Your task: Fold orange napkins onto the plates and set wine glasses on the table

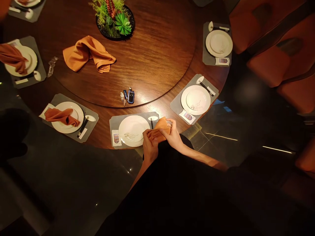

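Between my two hands is an orange cloth napkin [161,124], gathered into narrow pleats. My left hand [149,144] grips its left end with the fingers wrapped round it. At the other end my right hand [173,132] pinches the cloth between thumb and fingers. Both hands are at the table's near edge, just right of a white plate [134,130] on a grey placemat [114,121]. A white spoon [154,118] and black chopsticks [152,124] lie close behind the napkin.
Loose orange napkins [88,54] lie on the wooden turntable [157,59], near a potted plant [123,24] and a key fob [131,96]. A folded napkin [62,117] rests on the left plate [66,129]. Another plate [196,100] is to the right. Orange chairs [270,59] stand beyond.
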Tool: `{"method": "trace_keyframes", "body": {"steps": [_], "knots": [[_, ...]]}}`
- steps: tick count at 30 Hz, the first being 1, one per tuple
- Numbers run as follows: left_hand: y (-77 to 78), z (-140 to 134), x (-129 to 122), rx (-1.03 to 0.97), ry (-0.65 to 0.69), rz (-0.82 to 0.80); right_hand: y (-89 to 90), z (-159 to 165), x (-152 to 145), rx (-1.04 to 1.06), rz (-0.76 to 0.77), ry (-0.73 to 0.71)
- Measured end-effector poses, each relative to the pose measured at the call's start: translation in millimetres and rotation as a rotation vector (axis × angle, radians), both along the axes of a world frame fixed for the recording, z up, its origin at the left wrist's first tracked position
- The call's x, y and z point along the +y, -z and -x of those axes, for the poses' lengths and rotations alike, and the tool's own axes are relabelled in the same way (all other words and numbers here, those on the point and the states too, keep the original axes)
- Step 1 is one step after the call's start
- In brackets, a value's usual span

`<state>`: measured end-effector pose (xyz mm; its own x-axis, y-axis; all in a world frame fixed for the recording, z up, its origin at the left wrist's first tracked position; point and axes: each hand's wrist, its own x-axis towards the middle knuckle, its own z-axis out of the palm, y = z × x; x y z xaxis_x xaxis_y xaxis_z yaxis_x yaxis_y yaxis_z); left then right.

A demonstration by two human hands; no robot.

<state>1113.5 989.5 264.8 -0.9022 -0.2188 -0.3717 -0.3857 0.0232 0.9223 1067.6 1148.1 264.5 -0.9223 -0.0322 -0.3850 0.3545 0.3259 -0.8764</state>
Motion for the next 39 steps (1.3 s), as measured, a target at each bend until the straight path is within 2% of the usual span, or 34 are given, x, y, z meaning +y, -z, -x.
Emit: {"method": "trace_keyframes", "body": {"steps": [3,5,9,13,16,20,24,27,29,31,34,36,39], "knots": [[-0.9,3.4,9.1,0.072,-0.079,0.135,-3.8,4.9,-9.5,0.073,-0.029,0.028],[4.3,3.8,11.7,0.117,-0.144,0.143,-5.5,7.8,-9.9,0.068,0.006,0.015],[14.9,1.8,11.1,0.155,-0.213,-0.014,1.4,8.0,-5.1,0.006,0.181,-0.042],[16.7,-3.2,9.2,0.028,-0.239,-0.185,18.5,3.1,-4.7,0.048,0.099,-0.041],[18.8,-7.6,8.2,-0.025,-0.25,-0.175,31.2,2.1,-9.9,0.166,0.048,-0.051],[27.3,-12.9,3.5,0.091,-0.277,0.053,42.4,4.4,-19.5,0.175,0.082,-0.082],[35.0,-15.5,-19.5,0.133,-0.145,0.258,55.3,9.7,-19.9,0.072,0.182,-0.183],[40.7,-13.0,-52.2,0.104,-0.066,0.489,74.5,18.5,-7.4,-0.038,0.085,-0.274],[48.1,-8.6,-74.5,-0.015,0.012,0.665,89.7,25.3,4.6,-0.128,-0.003,-0.292],[60.3,-3.0,-91.4,-0.193,0.152,0.828,103.7,30.6,15.3,-0.189,-0.038,-0.286],[86.0,5.5,-102.5,-0.373,0.362,1.003,119.2,33.5,23.9,-0.227,-0.019,-0.312],[103.3,10.2,-102.7,-0.405,0.432,1.065,125.7,32.7,25.5,-0.248,-0.021,-0.355],[121.9,16.0,-99.2,-0.443,0.459,1.093,130.7,30.1,26.7,-0.266,-0.026,-0.407]]}}
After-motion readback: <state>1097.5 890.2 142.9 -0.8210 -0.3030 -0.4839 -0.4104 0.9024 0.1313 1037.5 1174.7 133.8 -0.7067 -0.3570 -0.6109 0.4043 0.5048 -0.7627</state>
